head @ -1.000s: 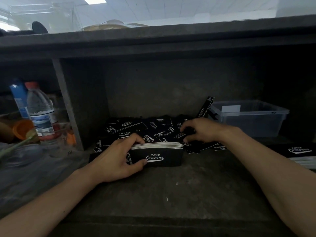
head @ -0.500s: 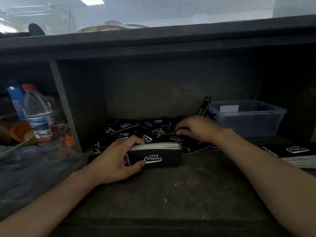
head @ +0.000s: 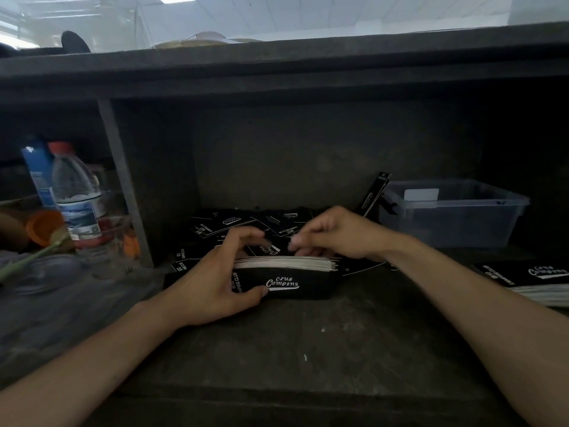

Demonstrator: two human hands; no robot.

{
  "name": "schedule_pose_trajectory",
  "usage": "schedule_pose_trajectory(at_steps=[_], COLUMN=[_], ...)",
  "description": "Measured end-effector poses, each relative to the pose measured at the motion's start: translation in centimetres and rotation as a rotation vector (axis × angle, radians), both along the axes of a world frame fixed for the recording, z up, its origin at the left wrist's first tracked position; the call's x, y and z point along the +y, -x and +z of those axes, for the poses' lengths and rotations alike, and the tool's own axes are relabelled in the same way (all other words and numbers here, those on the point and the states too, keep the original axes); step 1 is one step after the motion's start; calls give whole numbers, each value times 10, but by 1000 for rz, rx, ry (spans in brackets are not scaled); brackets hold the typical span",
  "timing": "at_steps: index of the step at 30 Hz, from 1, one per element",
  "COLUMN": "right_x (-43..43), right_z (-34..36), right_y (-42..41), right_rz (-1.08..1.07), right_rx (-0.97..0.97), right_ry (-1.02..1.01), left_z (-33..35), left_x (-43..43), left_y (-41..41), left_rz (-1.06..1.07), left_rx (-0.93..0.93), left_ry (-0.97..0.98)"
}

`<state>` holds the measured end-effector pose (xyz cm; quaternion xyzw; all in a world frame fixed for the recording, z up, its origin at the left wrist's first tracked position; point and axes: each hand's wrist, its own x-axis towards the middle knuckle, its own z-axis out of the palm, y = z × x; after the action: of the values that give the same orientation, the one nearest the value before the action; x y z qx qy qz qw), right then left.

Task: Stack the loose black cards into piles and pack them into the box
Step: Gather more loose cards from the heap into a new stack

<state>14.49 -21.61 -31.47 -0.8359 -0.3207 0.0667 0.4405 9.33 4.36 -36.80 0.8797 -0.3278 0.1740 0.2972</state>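
Note:
A stack of black cards (head: 286,280) with white "Club Camping" lettering stands on edge on the dark shelf. My left hand (head: 215,278) grips its left end, thumb on the front face and fingers arched over the top. My right hand (head: 332,234) hovers over the stack's right part with fingers curled; whether it pinches a card is blurred. Loose black cards (head: 221,224) lie scattered behind the stack. A clear plastic box (head: 452,214) stands at the back right. Another pile of cards (head: 529,278) lies at the right edge.
One card (head: 374,194) leans upright against the box's left side. A vertical divider (head: 123,183) bounds the compartment on the left; beyond it stand a water bottle (head: 77,198), a blue carton (head: 38,171) and an orange cup (head: 44,226). The shelf top hangs low overhead.
My right hand has drawn back from the loose cards toward the top of the stack. My left fingers have lifted and arched above the stack's top edge.

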Motion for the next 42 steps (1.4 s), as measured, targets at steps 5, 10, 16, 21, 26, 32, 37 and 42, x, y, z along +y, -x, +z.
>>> schedule_pose_trajectory(at_steps=[5, 10, 16, 21, 26, 32, 37, 42], right_x=[-14, -22, -29, -29, -26, -30, -39, -20], right_z=[-10, -7, -8, -2, -10, 8, 31, 20], right_y=[-22, -26, -27, -25, -23, -18, -1, 15], right_rz=[-277, -311, -233, -435, -470, -551, -533, 13], right_rx=[-472, -483, -424, -418, -442, -367, -396, 183], right_ry=[301, 565, 658, 784, 724, 548, -3, 142], left_z=[2, 0, 1, 3, 4, 2, 2, 2], left_x=[-1, 0, -1, -3, -3, -1, 0, -2], left_y=[0, -3, -2, 0, 1, -1, 0, 2], left_rz=[-46, -36, -24, -19, -16, -24, 4, 28], left_rx=[-109, -150, -124, -101, -105, -108, -72, 24], left_ry=[-82, -93, -86, -78, -86, -88, -57, -10])
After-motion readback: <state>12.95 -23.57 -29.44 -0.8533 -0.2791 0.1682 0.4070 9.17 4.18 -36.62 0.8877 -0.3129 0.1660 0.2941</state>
